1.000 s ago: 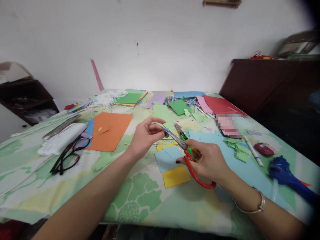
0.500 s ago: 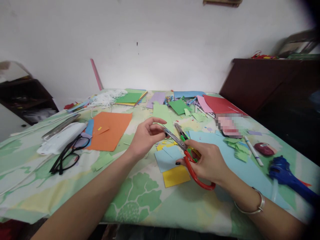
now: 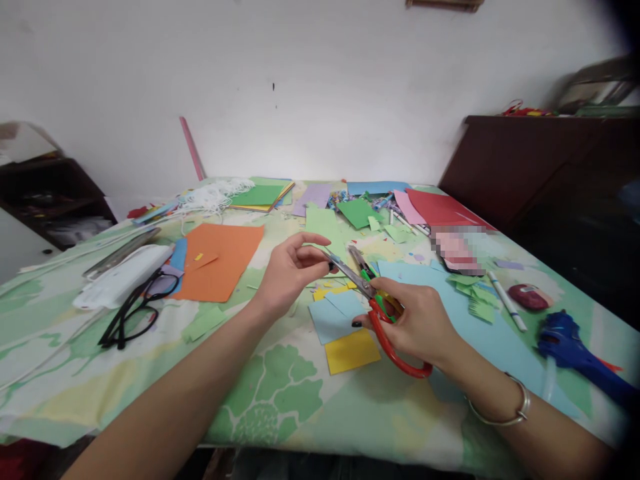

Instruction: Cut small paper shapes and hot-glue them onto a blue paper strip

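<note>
Over the near middle of the table (image 3: 280, 400), head view, the right hand (image 3: 415, 323) grips the red scissors (image 3: 363, 287), blades slanting far and left! Left hand (image 3: 295, 273), fingers pinched at the blade tips; whether they hold anything, can't tell. Yellow paper (image 3: 353, 351) lies below, glasses (image 3: 137, 313) at left.

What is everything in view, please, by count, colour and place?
Scissors: one, red-handled, right hand
Cutter: one, green, near scissors
Papers: many, mixed colours, across tablecloth
String: one pile, white, back left
Strip: one, pink, back left
Glasses: one pair, black, left
Oblong object: one, white, left
Glue gun: one, blue, right
Markers: several, white, right and back
Cabinet: one, dark brown, right
Tablecloth: one, patterned green, under papers
Wall: one, white, back
Bracelet: one, silver, right wrist
Left hand: one, bare, near scissors' tip
Right hand: one, bare, holding scissors
</note>
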A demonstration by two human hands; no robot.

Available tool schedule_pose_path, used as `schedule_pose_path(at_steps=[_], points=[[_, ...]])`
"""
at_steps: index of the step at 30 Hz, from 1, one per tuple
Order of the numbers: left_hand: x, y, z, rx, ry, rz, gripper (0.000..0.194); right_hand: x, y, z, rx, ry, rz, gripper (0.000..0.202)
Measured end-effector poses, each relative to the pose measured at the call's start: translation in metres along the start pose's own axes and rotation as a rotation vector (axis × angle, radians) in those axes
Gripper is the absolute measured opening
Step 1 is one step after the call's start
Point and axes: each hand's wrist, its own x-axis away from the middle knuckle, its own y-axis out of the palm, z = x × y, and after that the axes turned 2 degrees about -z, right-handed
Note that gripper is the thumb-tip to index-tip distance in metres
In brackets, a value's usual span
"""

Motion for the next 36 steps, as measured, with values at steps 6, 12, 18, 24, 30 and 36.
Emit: schedule_pose_path(at_steps=[6,12,18,24,30,36], points=[[-0.0019,-0.0013,-0.0011,-0.001,0.031,0.009,0.028,0.0002,-0.0003,-0.0003,-0.002,0.012,-0.004,0.036],[-0.0017,-0.0009,-0.0018,-0.01,0.029,0.026,0.028,-0.0001,-0.0003,0.0002,-0.01,-0.002,-0.001,0.038],[-0.0017,-0.001,-0.0029,-0.013,0.041,0.037,0.028,-0.0001,-0.0001,0.0005,-0.012,-0.001,0.001,0.039],[-0.0012,-0.0005,-0.002,-0.009,0.042,0.042,0.028,0.0002,0.0002,0.0011,-0.02,0.016,-0.004,0.039],[-0.001,0.0002,-0.0009,-0.008,0.046,0.048,0.027,0.0001,-0.0013,0.0,-0.029,0.02,-0.014,0.039],[-0.0014,0.0006,-0.0003,-0.013,0.067,0.054,0.026,-0.0003,-0.002,-0.0008,-0.022,0.036,-0.011,0.039]])
